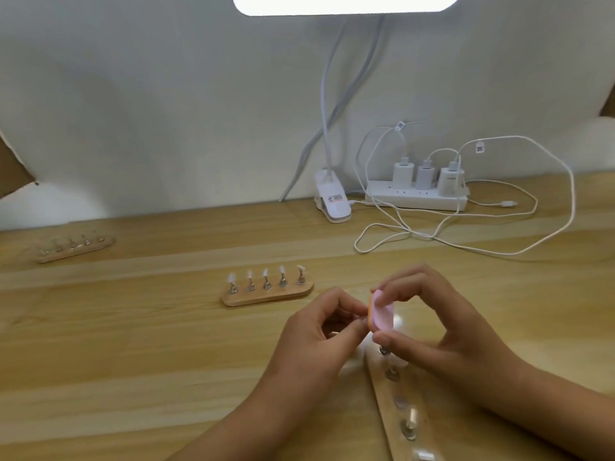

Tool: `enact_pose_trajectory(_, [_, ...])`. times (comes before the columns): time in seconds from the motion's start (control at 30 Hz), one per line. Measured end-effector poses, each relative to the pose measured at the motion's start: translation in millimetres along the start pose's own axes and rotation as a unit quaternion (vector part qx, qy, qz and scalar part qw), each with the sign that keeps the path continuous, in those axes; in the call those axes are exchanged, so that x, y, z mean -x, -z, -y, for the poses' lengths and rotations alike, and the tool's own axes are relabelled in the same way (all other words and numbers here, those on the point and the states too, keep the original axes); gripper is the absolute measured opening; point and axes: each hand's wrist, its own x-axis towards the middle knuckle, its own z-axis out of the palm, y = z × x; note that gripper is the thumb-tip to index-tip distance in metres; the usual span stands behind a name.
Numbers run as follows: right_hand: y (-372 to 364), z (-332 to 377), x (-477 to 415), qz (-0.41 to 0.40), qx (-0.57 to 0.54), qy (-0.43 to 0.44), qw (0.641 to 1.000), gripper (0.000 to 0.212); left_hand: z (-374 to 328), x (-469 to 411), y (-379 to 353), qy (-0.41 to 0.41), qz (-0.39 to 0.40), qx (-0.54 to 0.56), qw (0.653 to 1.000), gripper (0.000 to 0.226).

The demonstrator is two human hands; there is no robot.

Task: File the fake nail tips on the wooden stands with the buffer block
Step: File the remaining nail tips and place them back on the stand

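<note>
My right hand pinches a pink and orange buffer block between thumb and fingers, above the near wooden stand. My left hand pinches something small against the block's left edge; the fingers hide it. The near stand runs toward me with several metal holders, partly under my right wrist. A second wooden stand with several white nail tips sits just beyond my left hand. A third stand lies far left.
A white power strip with three chargers sits at the back right, with white cables looping over the wooden table. A white lamp clamp stands beside the strip. The wall rises just behind.
</note>
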Motion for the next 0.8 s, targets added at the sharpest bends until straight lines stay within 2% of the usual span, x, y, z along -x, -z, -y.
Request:
enact_pose_trajectory(0.13, [0.0, -2.8, -1.2, -0.014, -0.03, -0.059, 0.998, 0.027, -1.6, 0.6, 0.5, 0.016, -0.006, 0.007, 1.0, 0.004])
enact_pose_trajectory(0.27, [-1.7, -3.0, -0.5, -0.002, -0.014, -0.013, 1.0, 0.025, -4.5, 1.9, 0.1, 0.015, 0.002, -0.003, 1.0, 0.006])
enact_pose_trajectory(0.37, [0.2, -6.9, -4.4, -0.012, -0.032, -0.098, 0.995, 0.028, -3.9, 1.8, 1.4, 0.032, -0.012, -0.004, 0.999, 0.012])
enact_pose_trajectory(0.43, [2.5, -6.9, -5.6, -0.041, -0.091, -0.133, 0.986, 0.026, -4.5, 1.9, 1.6, 0.04, -0.013, -0.002, 0.999, 0.013])
enact_pose_trajectory(0.5, [2.2, -2.8, -4.8, -0.056, -0.142, -0.119, 0.981, 0.022, -5.8, 2.4, 1.3, 0.044, -0.015, 0.001, 0.999, 0.012])
enact_pose_trajectory(0.57, [-0.2, 0.3, -2.4, -0.029, -0.144, -0.093, 0.985, 0.022, -6.3, 2.6, 0.9, 0.043, -0.016, -0.005, 0.999, 0.013])
enact_pose_trajectory(0.63, [-2.8, -1.9, -0.4, 0.007, -0.102, -0.085, 0.991, 0.025, -7.1, 2.3, -0.1, 0.042, -0.015, -0.015, 0.999, 0.013])
enact_pose_trajectory(0.73, [-1.5, -1.7, -1.8, 0.0, -0.071, -0.095, 0.993, 0.028, -8.5, 2.4, -0.8, 0.042, -0.017, -0.018, 0.999, 0.015])
enact_pose_trajectory(0.8, [-2.0, -0.6, -0.7, 0.0, -0.026, -0.027, 0.999, 0.026, -10.0, 2.8, -0.7, 0.041, -0.008, -0.016, 0.999, 0.016])
